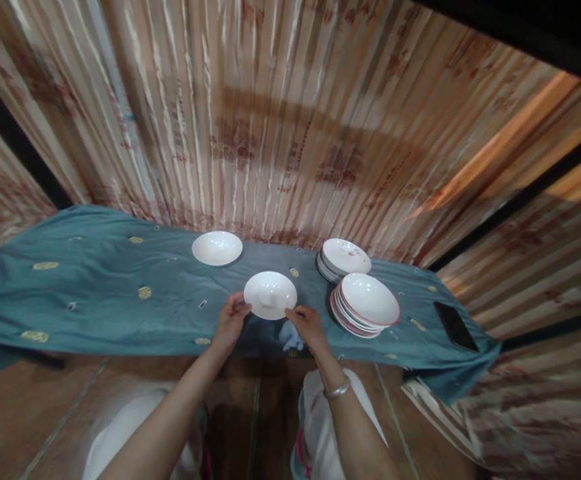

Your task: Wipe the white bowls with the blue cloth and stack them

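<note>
A white plate (270, 295) is held between my two hands, just above the front middle of the cloth-covered table. My left hand (232, 319) grips its left rim with thumb and fingers. On the lower right rim, my right hand (310, 325) pinches the edge. Beneath that hand lies a crumpled light-blue cloth (291, 337), partly hidden by it. Another white plate (217, 249) rests farther back to the left. To the right stand a stack of red-rimmed white bowls (370, 300) and, behind it, a stack of plates with a floral print (346, 256).
A teal patterned tablecloth (105, 293) covers the long narrow table. Near its right end lies a black phone (455, 326). Pleated curtains (280, 120) hang right behind the table, with dark poles (25, 133) at both sides.
</note>
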Demonstrator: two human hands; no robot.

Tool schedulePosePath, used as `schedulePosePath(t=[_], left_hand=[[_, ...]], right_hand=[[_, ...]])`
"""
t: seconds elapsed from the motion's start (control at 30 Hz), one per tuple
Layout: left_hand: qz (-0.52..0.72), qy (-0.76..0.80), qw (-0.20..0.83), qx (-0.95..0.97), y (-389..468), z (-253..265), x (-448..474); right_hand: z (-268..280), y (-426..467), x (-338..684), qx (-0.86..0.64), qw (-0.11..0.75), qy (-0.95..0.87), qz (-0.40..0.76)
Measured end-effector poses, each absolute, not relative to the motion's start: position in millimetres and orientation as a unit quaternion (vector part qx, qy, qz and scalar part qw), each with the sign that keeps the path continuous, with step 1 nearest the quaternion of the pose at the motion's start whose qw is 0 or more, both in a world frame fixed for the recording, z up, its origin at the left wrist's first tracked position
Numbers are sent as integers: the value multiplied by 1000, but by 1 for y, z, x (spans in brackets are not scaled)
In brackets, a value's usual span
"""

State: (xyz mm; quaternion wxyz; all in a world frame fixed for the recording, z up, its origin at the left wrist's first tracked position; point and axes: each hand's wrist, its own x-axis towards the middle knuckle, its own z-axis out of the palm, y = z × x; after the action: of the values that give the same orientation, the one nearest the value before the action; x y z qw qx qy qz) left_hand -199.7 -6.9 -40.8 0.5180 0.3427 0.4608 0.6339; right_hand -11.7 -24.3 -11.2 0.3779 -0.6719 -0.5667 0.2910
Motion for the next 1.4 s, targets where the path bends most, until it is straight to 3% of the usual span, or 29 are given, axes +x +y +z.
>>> schedulePosePath(t=[0.13, 0.3, 0.5, 0.6, 0.8, 0.93, 1.1, 1.4], left_hand=[[631, 465, 515, 348, -4, -39, -200], [622, 478, 504, 362, -1, -36, -201], [618, 470, 503, 379, 2, -35, -201], [614, 459, 523, 373, 2, -36, -199], [600, 454, 541, 377, 1, -34, -197], [591, 441, 547, 396, 0, -30, -199], [589, 445, 548, 393, 0, -29, -201], [579, 443, 577, 368, -3, -27, -199]], right_hand=[[16, -28, 7, -622, 382, -605, 318], [42, -6, -4, -587, 441, -643, 218], [14, 10, -32, -604, 251, -755, 50], [8, 11, -35, -618, 154, -771, 22], [19, 24, -41, -633, 80, -769, 28], [17, 32, -49, -650, 94, -753, 39], [6, 44, -53, -625, 183, -755, 81], [-12, 57, -55, -505, 307, -755, 284]])
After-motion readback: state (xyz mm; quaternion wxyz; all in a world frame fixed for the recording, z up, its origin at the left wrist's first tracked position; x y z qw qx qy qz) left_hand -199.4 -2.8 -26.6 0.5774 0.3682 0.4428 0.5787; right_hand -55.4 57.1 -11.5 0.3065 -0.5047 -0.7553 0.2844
